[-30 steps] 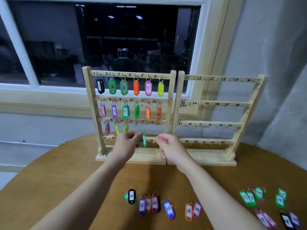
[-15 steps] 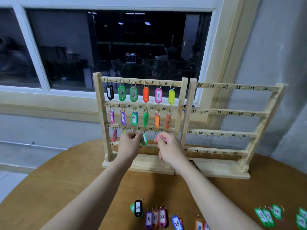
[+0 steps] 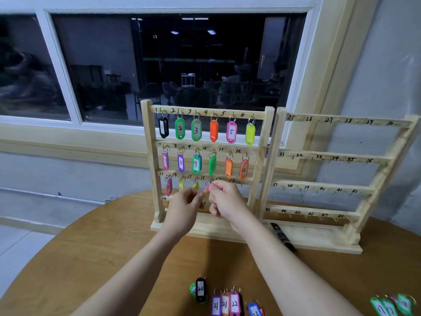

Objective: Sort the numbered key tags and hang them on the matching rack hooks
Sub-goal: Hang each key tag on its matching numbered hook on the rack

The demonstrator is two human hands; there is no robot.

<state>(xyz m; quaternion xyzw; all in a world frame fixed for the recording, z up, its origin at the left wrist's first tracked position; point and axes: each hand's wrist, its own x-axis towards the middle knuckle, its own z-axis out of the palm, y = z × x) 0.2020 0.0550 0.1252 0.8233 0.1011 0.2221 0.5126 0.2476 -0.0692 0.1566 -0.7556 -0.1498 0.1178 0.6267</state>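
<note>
The pink key tag [image 3: 213, 187] now sits at the third rail of the left rack [image 3: 206, 165], its ring up by the hook marked 16, whereas half a second ago it hung a little to the right near 17; the green tag then visible between the hands is now hidden. The right hand [image 3: 224, 201] pinches the pink tag between thumb and forefinger, the other fingers curled. The left hand [image 3: 183, 209] is just beside it, fingers curled, thumb and forefinger tips together (whether they hold anything I cannot tell). The tag is slim and bright pink, mostly covered by fingers. Hooks 17 and 18 stand free to the right. The right rack [image 3: 337, 179] stands bare toward the counter's far right edge. Loose tags [image 3: 224, 303] lie at the counter's [image 3: 91, 258] near edge, well apart from both hands.
</note>
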